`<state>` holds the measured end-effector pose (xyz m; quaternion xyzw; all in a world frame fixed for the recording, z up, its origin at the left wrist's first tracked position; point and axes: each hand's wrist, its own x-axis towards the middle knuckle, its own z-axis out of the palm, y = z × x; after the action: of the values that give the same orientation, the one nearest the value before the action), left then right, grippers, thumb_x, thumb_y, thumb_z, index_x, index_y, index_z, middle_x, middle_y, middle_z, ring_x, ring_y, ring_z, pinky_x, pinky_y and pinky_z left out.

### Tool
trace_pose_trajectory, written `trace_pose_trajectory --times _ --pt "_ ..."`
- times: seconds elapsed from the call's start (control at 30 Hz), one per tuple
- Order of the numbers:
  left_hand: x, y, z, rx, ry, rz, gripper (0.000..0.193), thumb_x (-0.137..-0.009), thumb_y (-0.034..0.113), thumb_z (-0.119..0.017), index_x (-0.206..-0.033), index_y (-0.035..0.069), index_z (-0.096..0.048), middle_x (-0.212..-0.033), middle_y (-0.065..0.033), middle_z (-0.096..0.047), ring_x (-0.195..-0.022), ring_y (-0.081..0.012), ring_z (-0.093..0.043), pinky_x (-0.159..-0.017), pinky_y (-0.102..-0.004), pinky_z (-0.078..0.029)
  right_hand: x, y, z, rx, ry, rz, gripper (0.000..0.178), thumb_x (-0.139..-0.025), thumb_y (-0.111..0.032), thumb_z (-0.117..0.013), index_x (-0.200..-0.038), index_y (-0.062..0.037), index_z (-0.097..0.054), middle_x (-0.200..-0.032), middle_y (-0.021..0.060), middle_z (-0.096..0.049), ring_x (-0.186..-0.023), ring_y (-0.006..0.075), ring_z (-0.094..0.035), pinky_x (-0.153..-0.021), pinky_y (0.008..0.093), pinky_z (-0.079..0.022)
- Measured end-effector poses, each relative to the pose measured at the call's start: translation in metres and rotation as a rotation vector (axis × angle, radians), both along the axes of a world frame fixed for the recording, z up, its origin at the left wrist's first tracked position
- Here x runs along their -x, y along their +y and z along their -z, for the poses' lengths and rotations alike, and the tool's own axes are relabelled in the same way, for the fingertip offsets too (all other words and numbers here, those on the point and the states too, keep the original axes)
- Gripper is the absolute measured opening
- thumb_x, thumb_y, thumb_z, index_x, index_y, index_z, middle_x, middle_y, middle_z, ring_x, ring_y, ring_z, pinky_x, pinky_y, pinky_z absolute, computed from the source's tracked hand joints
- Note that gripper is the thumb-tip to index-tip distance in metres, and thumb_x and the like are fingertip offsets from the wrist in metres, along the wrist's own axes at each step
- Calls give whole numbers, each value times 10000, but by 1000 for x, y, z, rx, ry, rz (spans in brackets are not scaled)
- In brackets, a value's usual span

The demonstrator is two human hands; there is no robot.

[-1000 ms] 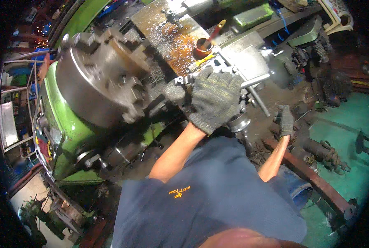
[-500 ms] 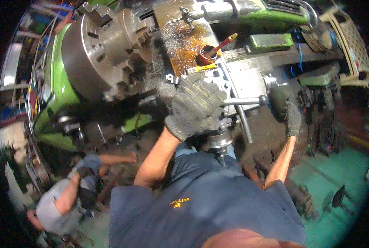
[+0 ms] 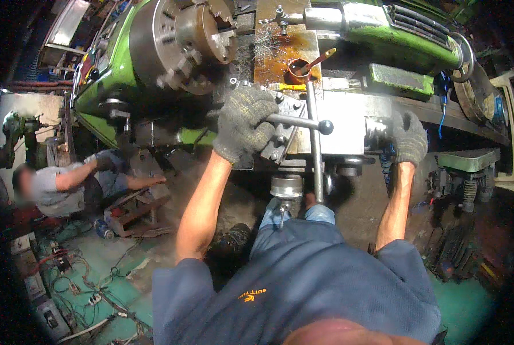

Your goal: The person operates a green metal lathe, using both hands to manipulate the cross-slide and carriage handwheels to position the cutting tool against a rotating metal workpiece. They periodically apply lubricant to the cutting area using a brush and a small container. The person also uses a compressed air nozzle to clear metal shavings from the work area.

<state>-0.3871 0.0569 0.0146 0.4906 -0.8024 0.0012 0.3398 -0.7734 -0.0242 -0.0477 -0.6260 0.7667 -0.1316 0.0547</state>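
My left hand, in a dark grey knit glove, is curled at the left side of the lathe's tool post. What its fingers close on is hidden beneath the glove. From beside those fingers, a clamping lever with a round black knob reaches right. A long metal bar crosses under the lever toward me. My right hand, gloved alike, is bent at the right end of the bright slide, beside its round metal dial. Its fingers are curled, but the part they hold is hidden.
A large chuck fills the back left. A red pot holding a brush stands behind the tool post, near a yellow-handled brush. The tailstock is at the back. Another person sits low at left; cables lie on the floor.
The whole view has shifted, showing more floor and the other person at left. My left hand has drawn leftward off the tool post's bolts. My right hand has moved up beside the dial.
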Motion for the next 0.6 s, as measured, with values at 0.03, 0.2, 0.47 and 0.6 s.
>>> trace_pose_trajectory --times 0.03,0.2,0.47,0.6 --pt "-1 0 0 -14 13 -2 321 -623 187 -644 -915 76 -722 -988 -131 -699 -951 -350 -654 -892 -451 -514 -5 -8 -5 19 -83 -53 511 -874 -523 -626 -1165 -107 -679 -1140 143 -694 -1056 325 -655 -894 419 -509" --pt "-2 2 0 -42 35 12 311 -634 177 -649 -916 64 -714 -998 -143 -696 -951 -353 -658 -864 -440 -522 -70 -58 -11 -42 -388 -302 620 -827 -586 -657 -1229 -114 -673 -1186 148 -691 -1104 299 -656 -969 385 -488" --pt "-2 0 2 -89 36 2 311 -647 185 -655 -928 66 -712 -1025 -142 -702 -964 -345 -662 -865 -439 -528 -150 -119 24 -201 -706 -528 501 -828 -535 -698 -1101 -116 -723 -969 92 -742 -860 225 -698 -781 350 -520" --pt "-2 0 -1 -87 41 14 306 -651 192 -654 -924 68 -711 -1041 -133 -703 -982 -339 -660 -875 -434 -525 -168 -135 46 -128 -784 -566 409 -854 -488 -677 -991 -106 -732 -851 130 -716 -793 255 -685 -734 369 -513"
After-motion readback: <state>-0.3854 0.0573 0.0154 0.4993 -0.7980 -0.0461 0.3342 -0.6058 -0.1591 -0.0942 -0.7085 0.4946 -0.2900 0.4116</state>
